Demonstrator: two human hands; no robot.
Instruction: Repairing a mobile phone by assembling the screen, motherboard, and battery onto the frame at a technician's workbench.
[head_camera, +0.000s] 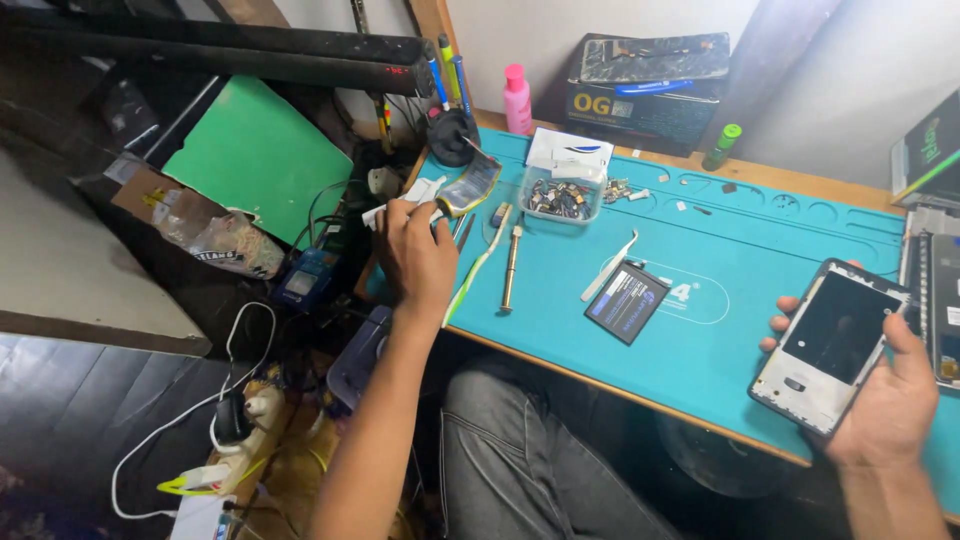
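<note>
Left hand hides a white cloth (partly); right hand grips 1 opened phone.

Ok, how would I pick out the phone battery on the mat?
Start at the teal mat covering the bench. Near its middle, between the left hand and the opened phone, lies the battery: a flat dark rectangle with a blue label, just right of the white tweezers.

Single head-worn view, looking steeply down and slightly left from above the seated person's lap. Close range: the teal rubber mat on the wooden table fills the right half, tilted diagonally; dark cluttered floor fills the left. No second view.
</note>
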